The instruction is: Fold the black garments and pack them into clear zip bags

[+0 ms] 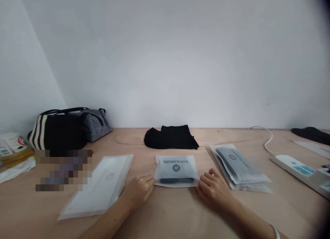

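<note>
In the middle of the table lies a frosted plastic zip bag (pixel 176 165) printed ROCKBROS, the print upside down to me, with something dark folded inside. My left hand (pixel 139 191) has its fingers closed at the bag's lower left corner. At the lower right corner my right hand (pixel 213 190) is curled, its fingertips pinching the edge. Beyond the bag a piece of black cloth (pixel 170 137) lies flat near the wall. Several filled frosted bags (pixel 237 163) are stacked right of my right hand. Left of my left hand rest flat, pale frosted bags (pixel 103 184).
A black bag with white stripes (pixel 62 132) and a striped pouch (pixel 96 124) stand at the back left. Packaged items (pixel 15 149) sit at the far left. A white power strip (pixel 299 168) with its cord is on the right, below another dark cloth (pixel 313 133).
</note>
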`<state>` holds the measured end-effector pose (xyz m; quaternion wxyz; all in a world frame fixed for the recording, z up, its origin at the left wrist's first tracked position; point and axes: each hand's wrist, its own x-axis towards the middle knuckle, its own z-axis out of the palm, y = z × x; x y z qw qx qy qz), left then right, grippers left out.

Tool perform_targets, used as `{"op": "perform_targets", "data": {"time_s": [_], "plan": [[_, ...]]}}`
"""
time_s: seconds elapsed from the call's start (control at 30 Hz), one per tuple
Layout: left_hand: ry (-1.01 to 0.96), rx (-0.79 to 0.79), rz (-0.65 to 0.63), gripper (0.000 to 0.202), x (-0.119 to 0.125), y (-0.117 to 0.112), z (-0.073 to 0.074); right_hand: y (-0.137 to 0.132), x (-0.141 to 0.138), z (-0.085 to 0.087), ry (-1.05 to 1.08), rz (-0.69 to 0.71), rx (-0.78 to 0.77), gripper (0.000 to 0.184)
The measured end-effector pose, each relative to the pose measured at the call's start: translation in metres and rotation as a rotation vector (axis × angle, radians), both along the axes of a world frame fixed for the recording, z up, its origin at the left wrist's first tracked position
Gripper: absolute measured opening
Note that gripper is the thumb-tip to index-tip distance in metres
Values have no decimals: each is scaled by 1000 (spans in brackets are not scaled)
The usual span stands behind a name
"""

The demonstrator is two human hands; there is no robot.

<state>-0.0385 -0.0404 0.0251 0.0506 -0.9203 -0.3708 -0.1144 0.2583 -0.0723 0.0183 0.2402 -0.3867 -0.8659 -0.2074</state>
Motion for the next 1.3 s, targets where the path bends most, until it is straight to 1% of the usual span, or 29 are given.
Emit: {"op": "perform_targets", "data": {"time_s": [0.1, 0.13, 0.17, 0.2, 0.27, 0.33, 0.4, 0.43, 0.5, 0.63, 0.73, 0.87, 0.93, 0.97, 1.07, 1.1, 1.17, 1.23, 1.3], "plan": [[-88, -35, 34, 17, 1, -6, 13, -8, 9, 12, 48, -28, -203, 11], [-122, -37, 34, 20, 3, -7, 18, -8, 7, 17, 67, -27, -259, 14], [-147, -35, 26, 28, 7, -6, 22, -6, 3, 22, 87, -29, -296, 17], [-158, -34, 11, 35, 13, -5, 25, -2, -3, 27, 104, -30, -317, 19], [-145, -41, -7, 40, 28, 3, 26, 9, -18, 34, 128, -26, -331, 23], [-108, -55, 8, 42, 45, 14, 21, 24, -32, 34, 106, -9, -356, 35], [-70, -77, 45, 47, 57, 24, 14, 36, -42, 29, 44, 1, -425, 51], [-52, -92, 62, 49, 60, 29, 10, 40, -44, 25, 13, -9, -471, 57], [-27, -122, 75, 52, 62, 35, 2, 46, -45, 16, -21, -46, -567, 64], [-36, -157, 59, 53, 57, 40, -8, 47, -43, 5, -16, -96, -684, 69], [-39, -170, 58, 53, 56, 41, -11, 47, -44, 4, -12, -104, -728, 69], [-67, -189, 58, 52, 56, 41, -12, 47, -45, 7, -16, -105, -739, 70], [-139, -185, 85, 53, 55, 41, -15, 46, -45, 9, -19, -105, -736, 73], [-213, -171, 119, 52, 53, 41, -16, 44, -44, 10, -23, -100, -733, 75], [-577, -126, 294, 49, 46, 42, -20, 37, -41, 16, -52, -37, -713, 87], [-678, -117, 355, 47, 43, 43, -22, 34, -41, 18, -63, -3, -701, 89], [-802, -120, 454, 44, 37, 47, -23, 28, -42, 22, -79, 63, -672, 81], [-847, -131, 518, 44, 34, 50, -23, 23, -46, 23, -94, 100, -633, 65], [-879, -144, 558, 44, 33, 52, -22, 20, -52, 21, -124, 99, -581, 53]]}}
